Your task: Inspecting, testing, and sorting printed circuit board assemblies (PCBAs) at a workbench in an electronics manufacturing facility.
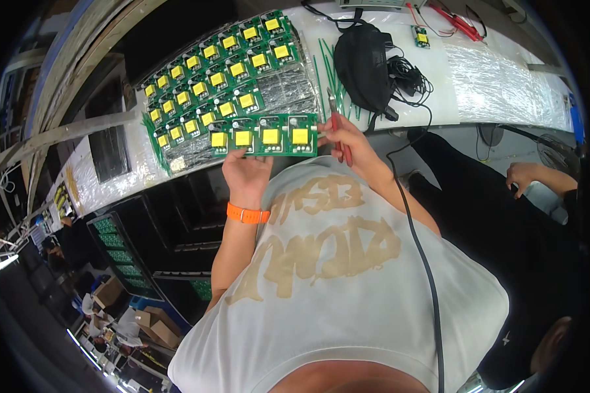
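A green circuit board strip with a row of yellow block components is held just over the near edge of the bench. My left hand supports its lower edge from below, with an orange watch band on that wrist. At the strip's right end is my right hand, fingers touching the edge there. The same hand is closed round red-handled pliers, whose metal jaws point away from me. Beyond the strip, several rows of similar circuit boards lie on the bench.
Right of the boards lie thin green strips, a black pouch and a coiled black cable. A single small board and red test leads lie farther back. Another person's hand is at the right. A dark cable crosses my shirt.
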`<state>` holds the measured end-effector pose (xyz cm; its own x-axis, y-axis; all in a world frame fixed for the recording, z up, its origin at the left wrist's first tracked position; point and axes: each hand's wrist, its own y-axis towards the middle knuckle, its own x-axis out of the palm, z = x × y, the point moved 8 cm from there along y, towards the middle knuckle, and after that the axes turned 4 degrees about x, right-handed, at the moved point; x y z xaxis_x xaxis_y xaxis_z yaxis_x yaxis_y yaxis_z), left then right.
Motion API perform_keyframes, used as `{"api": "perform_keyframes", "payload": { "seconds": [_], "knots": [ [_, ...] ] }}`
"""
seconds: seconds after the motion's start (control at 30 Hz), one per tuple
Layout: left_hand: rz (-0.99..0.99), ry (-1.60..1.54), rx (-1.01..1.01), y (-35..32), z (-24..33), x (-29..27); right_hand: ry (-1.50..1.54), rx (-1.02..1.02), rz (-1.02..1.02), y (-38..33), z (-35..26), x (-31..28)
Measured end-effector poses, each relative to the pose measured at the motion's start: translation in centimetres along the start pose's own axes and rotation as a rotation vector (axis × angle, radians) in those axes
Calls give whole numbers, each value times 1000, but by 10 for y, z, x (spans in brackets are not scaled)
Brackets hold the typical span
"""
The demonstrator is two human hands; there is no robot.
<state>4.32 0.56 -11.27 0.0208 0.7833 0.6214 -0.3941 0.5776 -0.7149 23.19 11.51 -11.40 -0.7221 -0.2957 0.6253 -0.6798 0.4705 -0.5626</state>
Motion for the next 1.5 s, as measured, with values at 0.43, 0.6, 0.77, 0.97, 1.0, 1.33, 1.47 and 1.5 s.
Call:
{"api": "perform_keyframes", "payload": {
  "seconds": [0.43,0.6,0.77,0.97,1.0,1.33,1.47,1.5],
  "knots": [
    [274,-44,-45,29,-15,-100,-468,-69,205,43,6,-16],
    [313,54,-6,41,-6,-110,-452,-52,236,38,15,-9],
    [284,142,-4,59,0,-113,-387,-100,303,40,23,-10],
    [179,433,-23,60,14,-105,-449,-85,384,34,25,-1],
    [177,435,-25,58,16,-101,-446,-86,387,33,26,1],
    [57,714,-167,54,26,-92,-609,-165,521,24,19,20],
    [16,802,-177,55,28,-92,-540,-142,571,23,22,18],
    [6,805,-179,56,28,-91,-539,-150,579,23,23,18]
  ]
}}
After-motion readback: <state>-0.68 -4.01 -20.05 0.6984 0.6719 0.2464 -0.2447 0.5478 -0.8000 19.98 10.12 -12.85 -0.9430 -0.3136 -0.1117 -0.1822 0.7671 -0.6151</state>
